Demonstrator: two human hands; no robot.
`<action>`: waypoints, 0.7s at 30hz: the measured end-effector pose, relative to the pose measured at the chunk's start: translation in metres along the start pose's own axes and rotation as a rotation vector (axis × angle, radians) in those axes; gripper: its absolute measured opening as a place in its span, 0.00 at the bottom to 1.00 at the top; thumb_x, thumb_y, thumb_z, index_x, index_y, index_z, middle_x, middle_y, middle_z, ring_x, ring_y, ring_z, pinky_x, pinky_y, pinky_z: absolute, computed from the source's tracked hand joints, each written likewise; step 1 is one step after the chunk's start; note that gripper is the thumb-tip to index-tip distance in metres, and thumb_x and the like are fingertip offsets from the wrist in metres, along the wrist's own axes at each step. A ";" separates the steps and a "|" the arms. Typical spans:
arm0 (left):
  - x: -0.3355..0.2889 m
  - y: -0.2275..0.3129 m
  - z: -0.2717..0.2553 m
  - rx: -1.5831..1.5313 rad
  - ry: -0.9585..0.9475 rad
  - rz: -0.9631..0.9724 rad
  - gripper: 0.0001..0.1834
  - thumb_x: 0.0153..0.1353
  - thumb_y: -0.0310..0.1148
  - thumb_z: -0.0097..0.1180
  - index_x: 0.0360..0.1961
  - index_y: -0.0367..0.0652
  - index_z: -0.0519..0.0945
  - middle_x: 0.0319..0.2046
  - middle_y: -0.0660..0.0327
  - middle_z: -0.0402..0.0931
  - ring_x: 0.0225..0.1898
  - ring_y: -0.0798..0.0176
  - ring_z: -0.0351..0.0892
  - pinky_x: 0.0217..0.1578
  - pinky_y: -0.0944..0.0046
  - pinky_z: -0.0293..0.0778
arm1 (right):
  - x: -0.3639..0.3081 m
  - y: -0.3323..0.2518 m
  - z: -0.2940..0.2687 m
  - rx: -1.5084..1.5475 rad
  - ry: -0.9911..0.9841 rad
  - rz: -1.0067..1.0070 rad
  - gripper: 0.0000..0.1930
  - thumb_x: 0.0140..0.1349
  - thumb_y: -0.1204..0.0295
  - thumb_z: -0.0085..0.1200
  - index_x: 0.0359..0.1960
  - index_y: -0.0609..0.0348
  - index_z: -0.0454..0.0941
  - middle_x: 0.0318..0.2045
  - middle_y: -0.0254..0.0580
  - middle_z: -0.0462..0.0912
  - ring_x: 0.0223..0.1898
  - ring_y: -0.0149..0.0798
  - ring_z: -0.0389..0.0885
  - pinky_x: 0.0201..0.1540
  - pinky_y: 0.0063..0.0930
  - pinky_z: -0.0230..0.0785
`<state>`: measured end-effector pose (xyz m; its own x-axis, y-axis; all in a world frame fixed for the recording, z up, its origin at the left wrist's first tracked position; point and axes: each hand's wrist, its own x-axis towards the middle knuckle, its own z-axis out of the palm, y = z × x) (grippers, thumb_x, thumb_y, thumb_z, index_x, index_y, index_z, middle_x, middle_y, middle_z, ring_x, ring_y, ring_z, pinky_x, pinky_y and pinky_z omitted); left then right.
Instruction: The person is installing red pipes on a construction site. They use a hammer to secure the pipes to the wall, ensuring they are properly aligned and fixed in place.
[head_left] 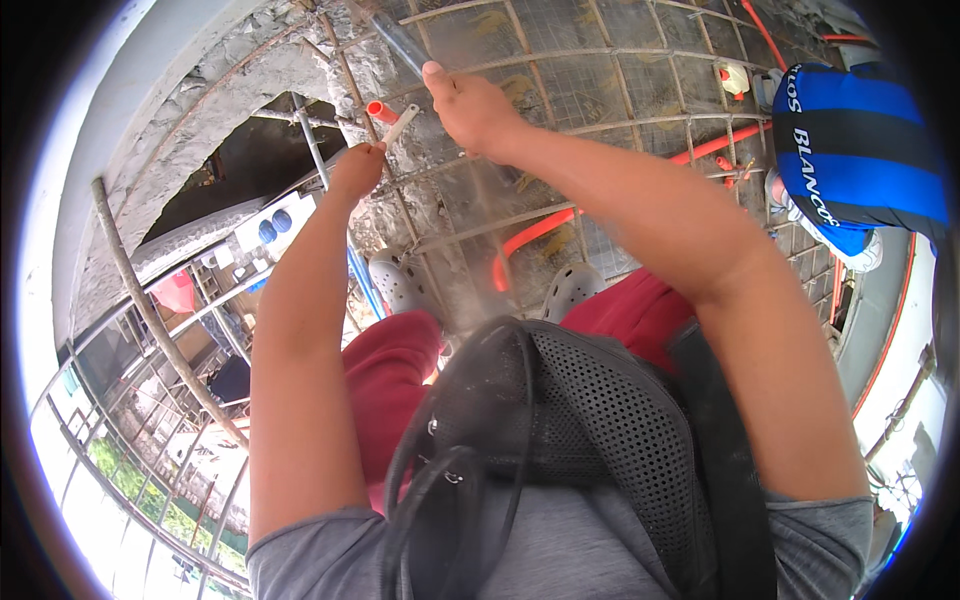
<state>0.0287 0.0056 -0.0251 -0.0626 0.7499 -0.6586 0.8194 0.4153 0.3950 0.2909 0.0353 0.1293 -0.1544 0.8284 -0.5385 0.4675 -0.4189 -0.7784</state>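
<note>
My left hand (357,172) is closed around the lower end of a short, pale, narrow stick or tube (402,124), which points up and to the right. Right beside it, the open end of an orange pipe (381,112) sticks up by the broken concrete edge. My right hand (474,112) grips a dark grey, rod-like handle (398,44) that slants up and left. Its far end is blurred near the top of the view, so I cannot tell what tool it is. Both hands are held out over a grid of steel reinforcing bars (530,62).
A broken opening (235,165) drops away at left, beside rough concrete (210,110). Orange conduit (530,235) runs through the rebar near my grey clogs (400,285). A person in blue-and-black clothing (860,150) is bent over at right. Scaffold poles (150,305) stand at lower left.
</note>
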 end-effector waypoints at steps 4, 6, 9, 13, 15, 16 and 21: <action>0.002 0.011 -0.006 0.172 -0.001 0.048 0.32 0.81 0.55 0.42 0.52 0.35 0.86 0.50 0.37 0.86 0.56 0.32 0.84 0.60 0.40 0.76 | 0.001 0.026 0.043 -0.044 0.298 -0.088 0.43 0.80 0.33 0.30 0.34 0.65 0.81 0.32 0.54 0.85 0.30 0.50 0.82 0.42 0.48 0.78; 0.000 0.015 -0.010 0.263 -0.040 0.090 0.31 0.82 0.53 0.41 0.53 0.35 0.86 0.53 0.37 0.85 0.58 0.32 0.84 0.62 0.41 0.77 | -0.010 0.048 0.067 0.009 0.421 -0.100 0.43 0.81 0.34 0.30 0.33 0.65 0.80 0.31 0.54 0.84 0.29 0.50 0.82 0.41 0.49 0.78; 0.002 0.016 -0.015 0.294 -0.018 0.089 0.32 0.82 0.53 0.41 0.54 0.34 0.86 0.54 0.38 0.85 0.58 0.31 0.84 0.62 0.41 0.77 | -0.033 0.078 0.102 0.191 0.498 -0.024 0.39 0.81 0.35 0.32 0.34 0.62 0.78 0.28 0.47 0.82 0.24 0.46 0.80 0.31 0.47 0.77; 0.008 0.006 -0.014 0.361 0.033 0.173 0.32 0.81 0.55 0.41 0.49 0.35 0.87 0.51 0.37 0.86 0.56 0.31 0.84 0.61 0.39 0.77 | -0.059 0.103 0.130 0.422 0.357 0.257 0.36 0.81 0.36 0.33 0.36 0.58 0.75 0.24 0.38 0.76 0.19 0.39 0.75 0.18 0.40 0.69; 0.011 0.000 -0.011 0.385 0.043 0.229 0.33 0.81 0.55 0.40 0.48 0.36 0.87 0.50 0.37 0.86 0.55 0.30 0.84 0.60 0.38 0.77 | -0.062 0.104 0.134 0.473 0.260 0.359 0.35 0.81 0.35 0.33 0.36 0.57 0.75 0.22 0.36 0.73 0.17 0.36 0.72 0.16 0.38 0.66; 0.013 -0.002 -0.011 0.363 0.060 0.216 0.33 0.81 0.55 0.40 0.48 0.36 0.87 0.49 0.37 0.86 0.55 0.30 0.84 0.60 0.38 0.76 | -0.061 0.103 0.135 0.507 0.197 0.405 0.36 0.81 0.35 0.33 0.36 0.57 0.74 0.21 0.36 0.73 0.16 0.36 0.71 0.16 0.38 0.66; 0.014 -0.004 -0.011 0.360 0.069 0.212 0.34 0.81 0.56 0.41 0.47 0.35 0.87 0.48 0.37 0.86 0.55 0.29 0.84 0.60 0.38 0.76 | -0.054 0.084 0.137 0.572 0.072 0.507 0.44 0.81 0.35 0.27 0.52 0.71 0.81 0.29 0.50 0.83 0.20 0.46 0.81 0.20 0.42 0.75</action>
<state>0.0188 0.0204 -0.0292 0.1007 0.8373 -0.5375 0.9643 0.0509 0.2599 0.2196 -0.0951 0.0486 0.0249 0.4975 -0.8671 -0.0600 -0.8651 -0.4980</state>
